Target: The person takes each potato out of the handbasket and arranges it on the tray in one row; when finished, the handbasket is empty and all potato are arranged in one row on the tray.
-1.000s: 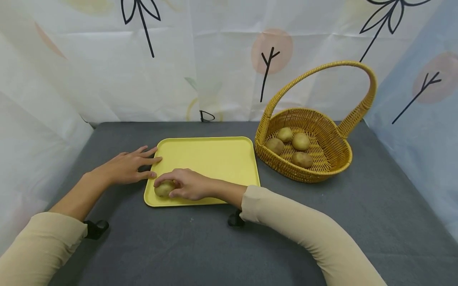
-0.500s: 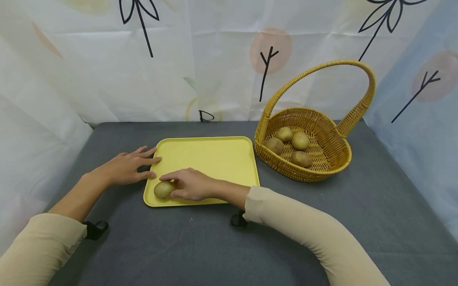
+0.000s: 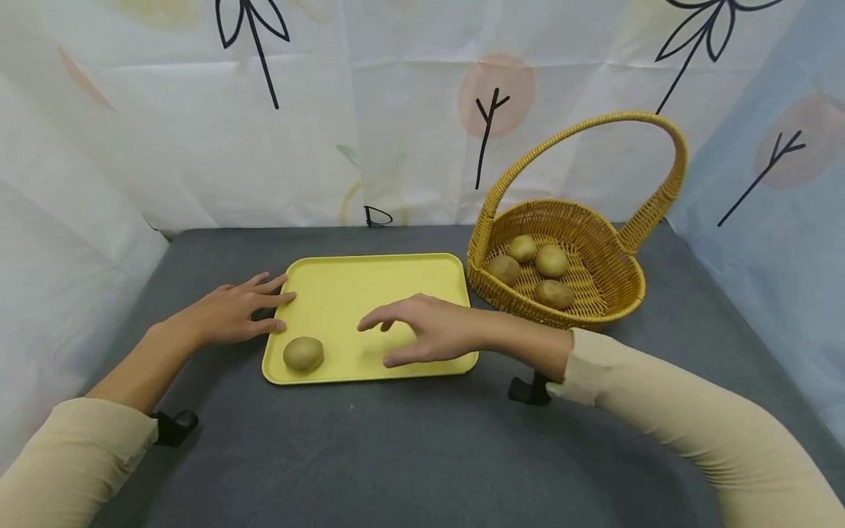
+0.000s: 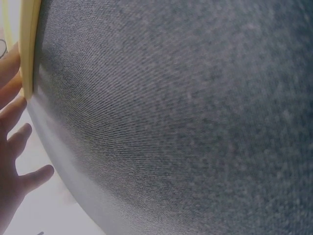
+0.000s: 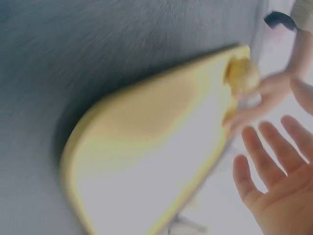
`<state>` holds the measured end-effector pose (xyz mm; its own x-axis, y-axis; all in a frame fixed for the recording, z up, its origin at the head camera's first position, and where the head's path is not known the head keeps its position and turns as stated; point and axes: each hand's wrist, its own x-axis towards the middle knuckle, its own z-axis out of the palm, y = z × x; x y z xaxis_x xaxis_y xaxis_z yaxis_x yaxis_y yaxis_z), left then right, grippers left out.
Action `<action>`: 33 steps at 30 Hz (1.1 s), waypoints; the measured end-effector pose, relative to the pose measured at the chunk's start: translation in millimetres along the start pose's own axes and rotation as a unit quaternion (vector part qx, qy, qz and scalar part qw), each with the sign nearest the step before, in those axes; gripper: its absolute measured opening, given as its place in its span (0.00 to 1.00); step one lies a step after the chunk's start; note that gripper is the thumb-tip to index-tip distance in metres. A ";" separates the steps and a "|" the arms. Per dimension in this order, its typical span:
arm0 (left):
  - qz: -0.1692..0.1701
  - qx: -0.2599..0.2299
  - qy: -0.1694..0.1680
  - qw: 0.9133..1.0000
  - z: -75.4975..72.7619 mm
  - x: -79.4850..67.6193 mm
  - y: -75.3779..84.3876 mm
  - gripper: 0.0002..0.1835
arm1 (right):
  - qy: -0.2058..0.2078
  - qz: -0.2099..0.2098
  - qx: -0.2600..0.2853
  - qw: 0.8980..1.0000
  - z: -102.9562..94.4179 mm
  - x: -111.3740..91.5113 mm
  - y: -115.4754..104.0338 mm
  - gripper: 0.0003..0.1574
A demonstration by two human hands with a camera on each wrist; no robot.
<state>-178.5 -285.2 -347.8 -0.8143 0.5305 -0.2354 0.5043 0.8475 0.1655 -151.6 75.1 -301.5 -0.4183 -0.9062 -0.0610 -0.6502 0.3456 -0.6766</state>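
One potato [image 3: 304,354] lies in the near left corner of the yellow tray [image 3: 370,275]; in the right wrist view this potato [image 5: 243,74] is blurred. My left hand [image 3: 231,312] rests at the tray's left edge, fingers spread and fingertips on the rim. The left wrist view shows those spread fingers [image 4: 18,139] beside the tray's edge. Over the right part of the tray is my right hand [image 3: 429,330], its fingers apart and holding nothing. Its bare palm [image 5: 288,196] shows in the right wrist view.
A wicker basket [image 3: 627,293] with a tall handle stands to the right of the tray, several potatoes [image 3: 551,260] inside. Dark grey cloth [image 3: 370,455] covers the table. A patterned white curtain [image 3: 409,110] hangs behind it.
My right hand has let go of the potato and moved right, away from it. The potato stays in the tray's corner. My left hand has kept its place.
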 end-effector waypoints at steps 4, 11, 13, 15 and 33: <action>0.001 -0.003 0.000 1.000 0.2 -1.4 -0.8 0.37 | 0.006 0.019 0.003 1.000 -26.9 -41.3 4.6 0.30; -0.002 -0.014 0.005 1.000 2.3 -4.0 -0.1 0.36 | 0.065 0.093 0.013 0.993 -67.8 -112.0 28.6 0.27; -0.003 -0.012 0.007 1.000 2.6 -4.6 -0.9 0.36 | 0.076 0.114 0.029 0.990 -79.7 -127.3 38.2 0.27; -0.002 -0.010 0.009 1.000 2.2 -5.1 -1.2 0.36 | 0.081 0.132 0.047 0.987 -91.4 -139.5 49.3 0.27; 0.000 -0.015 0.003 1.000 -1.4 -4.4 0.9 0.35 | -0.132 0.333 0.157 0.920 -135.9 -174.6 108.9 0.47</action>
<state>-174.9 -286.8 -345.3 -0.8161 0.5304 -0.2294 0.4958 0.8466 0.1936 -235.6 304.0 -264.9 -0.4616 -0.5609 -0.6873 -0.0722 0.7959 -0.6011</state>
